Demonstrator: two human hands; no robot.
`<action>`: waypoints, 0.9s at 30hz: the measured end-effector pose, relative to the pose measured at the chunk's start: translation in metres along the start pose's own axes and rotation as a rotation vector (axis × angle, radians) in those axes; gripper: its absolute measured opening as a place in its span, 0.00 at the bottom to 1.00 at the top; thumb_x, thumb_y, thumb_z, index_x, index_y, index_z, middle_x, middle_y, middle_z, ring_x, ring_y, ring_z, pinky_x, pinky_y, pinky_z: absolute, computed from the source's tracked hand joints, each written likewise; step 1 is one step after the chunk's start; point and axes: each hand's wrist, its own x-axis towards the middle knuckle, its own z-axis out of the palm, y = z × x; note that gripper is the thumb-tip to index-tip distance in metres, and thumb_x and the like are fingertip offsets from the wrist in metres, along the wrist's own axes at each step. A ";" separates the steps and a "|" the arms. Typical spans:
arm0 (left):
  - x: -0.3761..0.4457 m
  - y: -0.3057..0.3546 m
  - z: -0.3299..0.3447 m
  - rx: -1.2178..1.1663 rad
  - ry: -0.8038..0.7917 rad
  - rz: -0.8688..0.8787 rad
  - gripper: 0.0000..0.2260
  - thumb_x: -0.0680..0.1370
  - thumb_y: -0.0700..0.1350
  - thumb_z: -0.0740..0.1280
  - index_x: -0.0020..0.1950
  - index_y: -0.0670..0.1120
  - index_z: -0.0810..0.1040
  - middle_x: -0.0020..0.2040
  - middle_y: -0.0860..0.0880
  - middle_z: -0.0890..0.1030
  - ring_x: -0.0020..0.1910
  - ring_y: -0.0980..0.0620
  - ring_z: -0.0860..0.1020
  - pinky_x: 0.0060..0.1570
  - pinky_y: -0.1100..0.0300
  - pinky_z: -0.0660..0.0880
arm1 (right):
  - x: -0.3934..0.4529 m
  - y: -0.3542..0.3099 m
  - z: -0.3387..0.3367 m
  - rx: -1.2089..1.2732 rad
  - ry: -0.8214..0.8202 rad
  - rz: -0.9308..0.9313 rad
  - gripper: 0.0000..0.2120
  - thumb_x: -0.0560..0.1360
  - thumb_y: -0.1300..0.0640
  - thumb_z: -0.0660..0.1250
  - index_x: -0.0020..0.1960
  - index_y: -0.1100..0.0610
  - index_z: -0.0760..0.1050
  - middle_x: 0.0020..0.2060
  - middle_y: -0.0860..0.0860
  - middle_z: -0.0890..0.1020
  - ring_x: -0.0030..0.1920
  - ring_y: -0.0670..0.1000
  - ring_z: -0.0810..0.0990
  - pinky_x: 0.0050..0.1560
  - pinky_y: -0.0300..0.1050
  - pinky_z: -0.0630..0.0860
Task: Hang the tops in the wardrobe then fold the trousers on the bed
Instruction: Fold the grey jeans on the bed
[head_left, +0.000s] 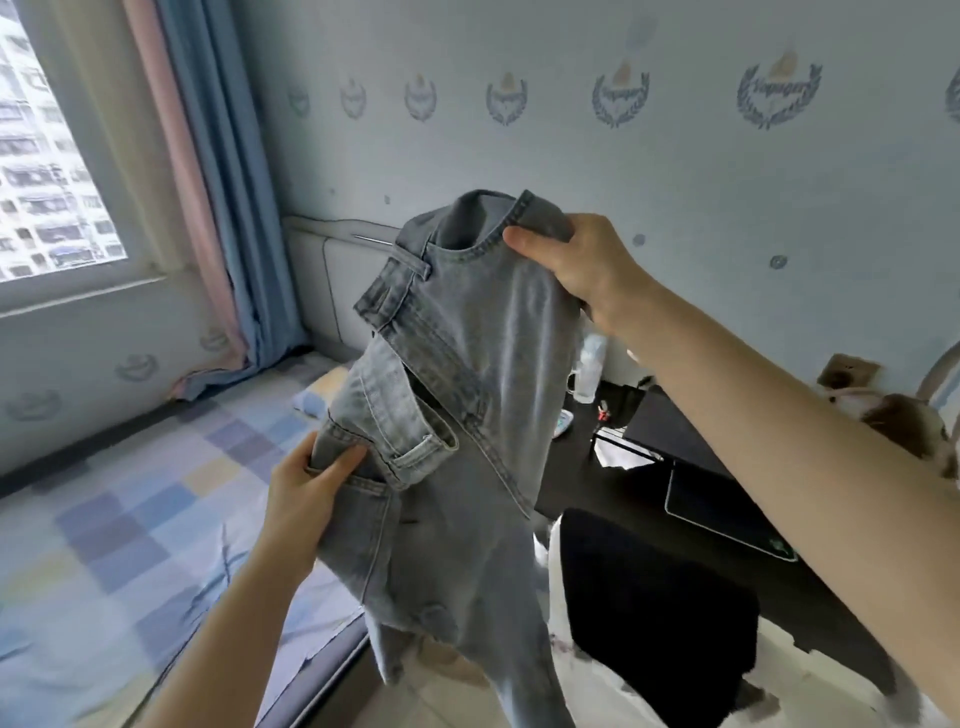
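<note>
Above the bed's (130, 493) edge, pale jeans (467, 415) hang; the right hand (576, 265) grips their waistband high; the left hand (306, 499) pinches the waistband lower.

Pale grey jeans (457, 415), held aloft

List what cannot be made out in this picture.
- Jeans legs: cut off by the bottom edge, head view.
- Desk items: hidden behind the jeans and right hand, small and blurred.
- Left hand fingertips: tucked behind the denim.
- Wardrobe: out of frame.
</note>
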 end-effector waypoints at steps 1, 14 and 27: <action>-0.008 0.002 -0.020 -0.009 0.052 -0.018 0.04 0.74 0.47 0.74 0.46 0.57 0.85 0.45 0.52 0.86 0.45 0.50 0.84 0.45 0.53 0.79 | -0.004 -0.006 0.014 0.034 -0.047 0.007 0.08 0.69 0.51 0.76 0.40 0.55 0.80 0.41 0.52 0.85 0.43 0.51 0.84 0.52 0.51 0.80; -0.053 0.024 -0.229 -0.119 0.444 0.005 0.05 0.78 0.45 0.68 0.50 0.48 0.84 0.48 0.49 0.85 0.49 0.50 0.81 0.52 0.56 0.77 | -0.007 -0.023 0.160 0.340 -0.490 0.164 0.21 0.70 0.71 0.63 0.61 0.59 0.76 0.54 0.54 0.81 0.56 0.53 0.77 0.63 0.56 0.69; 0.006 -0.001 -0.326 0.980 0.064 0.380 0.42 0.76 0.28 0.56 0.74 0.70 0.52 0.45 0.53 0.71 0.29 0.60 0.68 0.32 0.72 0.65 | 0.016 0.052 0.331 0.164 -0.760 0.337 0.01 0.74 0.62 0.70 0.46 0.59 0.79 0.35 0.49 0.86 0.35 0.44 0.84 0.32 0.34 0.77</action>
